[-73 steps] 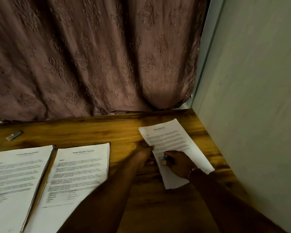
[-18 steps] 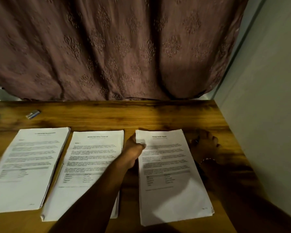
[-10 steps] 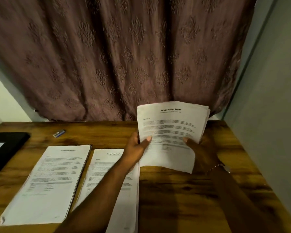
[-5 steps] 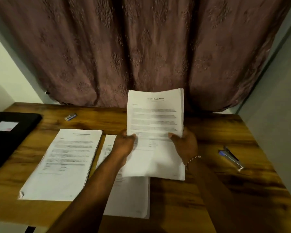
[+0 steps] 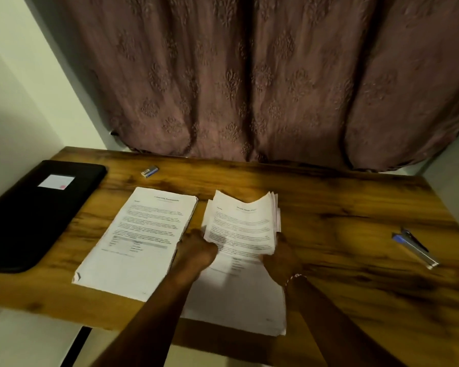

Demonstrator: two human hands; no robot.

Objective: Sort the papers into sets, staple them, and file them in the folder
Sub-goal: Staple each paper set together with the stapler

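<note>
I hold a white paper set (image 5: 243, 223) between both hands, low over the middle paper set (image 5: 239, 300) that lies flat on the wooden table (image 5: 342, 207). My left hand (image 5: 198, 249) grips its lower left edge. My right hand (image 5: 282, 256) grips its lower right edge. The held sheets fan apart at the top right corner. Another paper set (image 5: 143, 239) lies flat to the left. A black folder (image 5: 35, 213) with a white label rests at the table's left end. A blue and silver stapler (image 5: 415, 247) lies on the right.
A small blue staple box (image 5: 149, 171) sits near the table's back edge. A patterned brown curtain (image 5: 249, 75) hangs behind the table. Pale walls stand at the left and right. The table's front edge runs just below the papers.
I have lowered the held paper set from upright in the air down over the middle set. The view has shifted left, so the folder shows more fully.
</note>
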